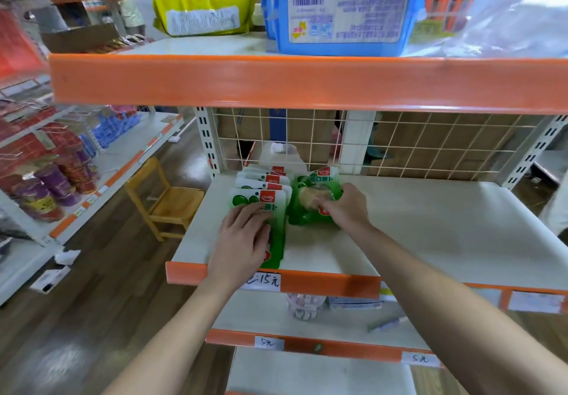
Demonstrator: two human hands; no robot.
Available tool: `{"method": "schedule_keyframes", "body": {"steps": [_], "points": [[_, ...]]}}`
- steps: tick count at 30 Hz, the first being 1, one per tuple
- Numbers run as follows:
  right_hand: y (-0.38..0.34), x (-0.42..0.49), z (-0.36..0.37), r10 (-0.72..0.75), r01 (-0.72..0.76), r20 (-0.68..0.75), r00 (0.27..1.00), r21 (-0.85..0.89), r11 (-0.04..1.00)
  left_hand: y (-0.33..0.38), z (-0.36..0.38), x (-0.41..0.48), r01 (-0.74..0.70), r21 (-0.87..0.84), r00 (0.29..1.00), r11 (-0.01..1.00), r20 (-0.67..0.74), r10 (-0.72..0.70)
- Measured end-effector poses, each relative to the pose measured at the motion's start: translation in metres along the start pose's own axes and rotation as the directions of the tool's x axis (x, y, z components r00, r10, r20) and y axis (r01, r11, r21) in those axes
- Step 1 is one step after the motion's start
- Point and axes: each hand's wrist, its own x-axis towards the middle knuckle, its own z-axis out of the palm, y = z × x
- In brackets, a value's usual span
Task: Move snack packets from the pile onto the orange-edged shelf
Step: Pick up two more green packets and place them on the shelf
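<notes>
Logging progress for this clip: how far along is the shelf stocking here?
Done: a row of overlapping green packets already lies at the left of the orange-edged shelf. In hand: the left hand presses flat on that row's front packet, while the right hand grips a loose packet beside it. Left: most of the shelf is bare; the pile is out of view, so the remaining count cannot be told.

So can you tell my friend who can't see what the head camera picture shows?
Two bare hands arrange snack packets on a white shelf with an orange front edge. The left hand lies flat on a row of overlapping green-and-white plastic packets, and the right hand grips a green packet with a clear window beside it.
</notes>
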Motion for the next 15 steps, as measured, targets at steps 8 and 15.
{"method": "schedule_keyframes", "body": {"steps": [8,15], "points": [[0.023,-0.003,0.006,-0.367,0.381,0.107,0.924,-0.347,0.857,0.001,0.0,-0.002,0.019,-0.021,1.0,1.0,0.01,-0.018],[0.031,-0.004,0.011,-0.416,0.451,0.174,0.892,-0.35,0.821,0.001,0.001,-0.004,0.019,-0.03,1.0,0.999,0.002,-0.019]]}}
